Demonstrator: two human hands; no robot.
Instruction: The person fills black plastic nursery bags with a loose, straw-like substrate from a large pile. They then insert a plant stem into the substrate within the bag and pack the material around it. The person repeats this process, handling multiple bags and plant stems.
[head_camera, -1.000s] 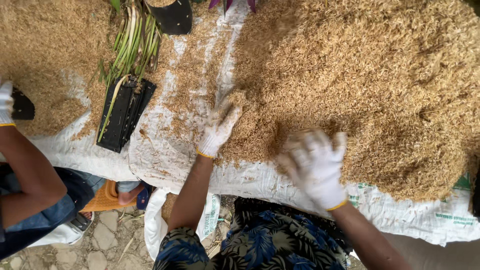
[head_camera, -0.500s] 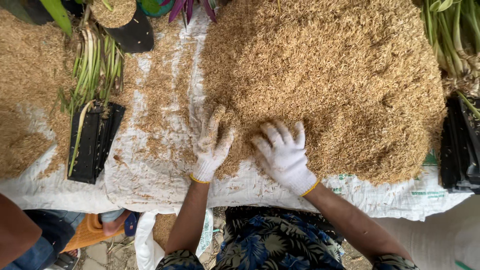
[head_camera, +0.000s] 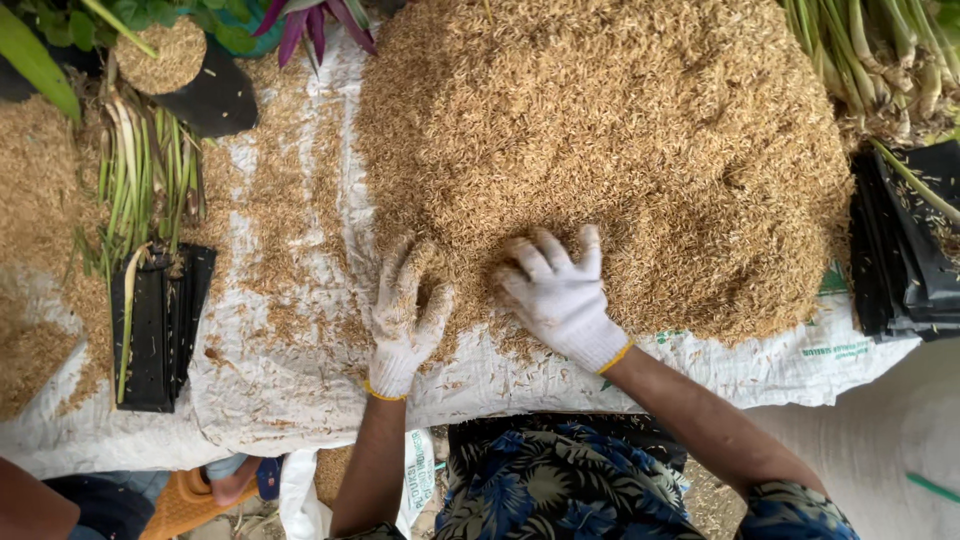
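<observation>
Husk heap: a large mound of golden-brown rice husks (head_camera: 620, 150) fills the upper middle of the white woven sheet (head_camera: 300, 380), with its near edge just in front of the person.
Left hand: the left hand (head_camera: 405, 315), in a white knit glove dusted with husks, lies flat at the heap's lower left edge, fingers spread and extended, palm down on the husks, gripping nothing.
Right hand: the right hand (head_camera: 560, 295), also in a white glove with a yellow cuff, presses palm down on the near edge of the heap, fingers splayed and partly sunk into the husks; it is open, with nothing clasped.
Between the hands: they lie just beside each other, a narrow strip of husks between them.
Scattered husks: a thin layer (head_camera: 290, 210) trails over the sheet to the left of the heap.
Left side: a flat stack of black plastic bags (head_camera: 160, 325) lies on the sheet with green plant stalks (head_camera: 145, 180) across its top.
Right side: another stack of black bags (head_camera: 900, 250) sits at the sheet's edge, below more green stalks (head_camera: 880, 50).
Below: the person's blue leaf-patterned clothing (head_camera: 560, 490).
</observation>
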